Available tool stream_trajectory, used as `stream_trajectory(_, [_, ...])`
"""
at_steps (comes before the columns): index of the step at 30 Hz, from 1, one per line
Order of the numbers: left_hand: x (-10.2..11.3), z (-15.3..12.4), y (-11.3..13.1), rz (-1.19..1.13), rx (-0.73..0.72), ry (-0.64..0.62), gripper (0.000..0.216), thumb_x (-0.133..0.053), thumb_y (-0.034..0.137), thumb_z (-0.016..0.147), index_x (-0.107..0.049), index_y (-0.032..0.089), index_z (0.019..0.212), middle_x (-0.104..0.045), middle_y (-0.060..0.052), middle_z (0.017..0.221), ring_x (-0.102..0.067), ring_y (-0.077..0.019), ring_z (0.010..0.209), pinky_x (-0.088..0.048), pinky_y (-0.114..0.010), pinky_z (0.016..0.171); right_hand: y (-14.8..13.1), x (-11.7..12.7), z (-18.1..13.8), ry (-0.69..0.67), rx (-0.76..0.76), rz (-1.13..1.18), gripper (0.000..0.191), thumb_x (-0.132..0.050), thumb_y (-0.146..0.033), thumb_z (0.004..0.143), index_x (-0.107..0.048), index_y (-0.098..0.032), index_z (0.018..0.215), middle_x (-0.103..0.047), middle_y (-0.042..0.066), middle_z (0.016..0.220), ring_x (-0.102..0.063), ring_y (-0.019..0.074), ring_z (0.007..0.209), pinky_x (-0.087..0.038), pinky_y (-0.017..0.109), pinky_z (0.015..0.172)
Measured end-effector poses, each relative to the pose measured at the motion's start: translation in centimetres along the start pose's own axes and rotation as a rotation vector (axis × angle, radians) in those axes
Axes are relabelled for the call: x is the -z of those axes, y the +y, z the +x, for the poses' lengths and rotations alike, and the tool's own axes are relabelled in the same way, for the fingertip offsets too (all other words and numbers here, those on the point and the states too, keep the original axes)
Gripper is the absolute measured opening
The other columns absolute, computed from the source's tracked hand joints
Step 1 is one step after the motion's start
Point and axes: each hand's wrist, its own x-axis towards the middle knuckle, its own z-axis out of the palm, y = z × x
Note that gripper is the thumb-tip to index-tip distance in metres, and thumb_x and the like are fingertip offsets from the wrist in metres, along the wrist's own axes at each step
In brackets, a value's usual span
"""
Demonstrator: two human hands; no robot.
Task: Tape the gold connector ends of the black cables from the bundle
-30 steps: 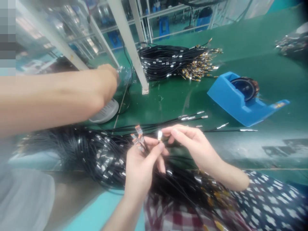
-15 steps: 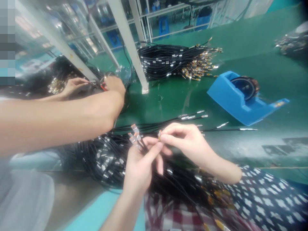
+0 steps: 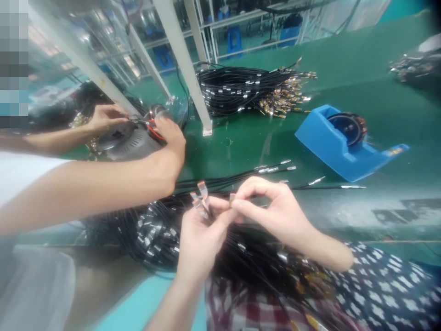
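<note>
My left hand (image 3: 201,236) is closed around several black cables, whose flat silver ends with orange tips (image 3: 202,189) stick up beside the thumb. At its fingertips my right hand (image 3: 274,207) pinches a small brownish, silvery piece (image 3: 232,197) between thumb and forefinger. Whether that piece is a cable end or a bit of tape is too small to make out. Under both hands lies a heap of black cables (image 3: 151,230) with white-silver tags, spreading to the lap.
A blue tape dispenser (image 3: 320,133) stands right of my hands on the green table. Behind are a cable bundle (image 3: 237,87) and a white post (image 3: 193,78). At left a co-worker's arm (image 3: 131,184) reaches in, a red-handled tool (image 3: 155,131) by the hand.
My hands have drawn closer together at the small piece, and the silver ends have shifted slightly right. The co-worker's arm has moved down and right, uncovering a grey rounded object.
</note>
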Motion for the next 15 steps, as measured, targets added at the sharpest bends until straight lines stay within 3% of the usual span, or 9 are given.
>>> stream_trajectory(5, [0.8, 0.3, 0.4, -0.069, 0.088, -0.125, 0.015, -0.073, 0.023, 0.079, -0.064, 0.013, 0.073, -0.071, -0.006, 0.060, -0.028, 0.0001, 0.031, -0.014, -0.016, 0.034, 0.9, 0.7, 1.8, -0.210, -0.192, 0.237, 0.016, -0.081, -0.027, 0.069, -0.070, -0.017, 0.077, -0.066, 0.000, 0.074, -0.059, 0.0127, 0.065, -0.048, 0.027, 0.064])
stream_trajectory(9, [1.5, 0.5, 0.5, -0.107, 0.138, -0.217, 0.017, -0.074, 0.024, 0.077, -0.061, 0.013, 0.071, -0.073, -0.009, 0.059, -0.026, -0.0006, 0.032, -0.013, -0.016, 0.035, 1.4, 1.0, 2.6, -0.335, -0.062, 0.258, 0.015, -0.081, -0.026, 0.070, -0.070, -0.018, 0.065, -0.065, 0.001, 0.076, -0.061, 0.0138, 0.070, -0.050, 0.028, 0.068])
stream_trajectory(13, [2.1, 0.5, 0.5, -0.094, 0.196, -0.344, 0.016, -0.074, 0.024, 0.076, -0.062, 0.014, 0.071, -0.072, -0.009, 0.057, -0.024, -0.0023, 0.034, -0.012, -0.018, 0.036, 1.8, 1.8, 2.4, -0.407, 0.082, 0.186, 0.007, -0.076, -0.024, 0.078, -0.075, -0.019, 0.073, -0.066, 0.003, 0.080, -0.062, 0.0152, 0.076, -0.050, 0.029, 0.074])
stream_trajectory(15, [2.1, 0.4, 0.6, -0.018, 0.209, -0.390, 0.015, -0.072, 0.025, 0.077, -0.065, 0.015, 0.070, -0.072, -0.009, 0.060, -0.024, -0.0031, 0.036, -0.012, -0.020, 0.037, 1.7, 2.6, 1.9, -0.477, 0.093, 0.130, 0.012, -0.070, -0.028, 0.084, -0.076, -0.019, 0.079, -0.067, 0.004, 0.084, -0.063, 0.0165, 0.079, -0.050, 0.031, 0.077])
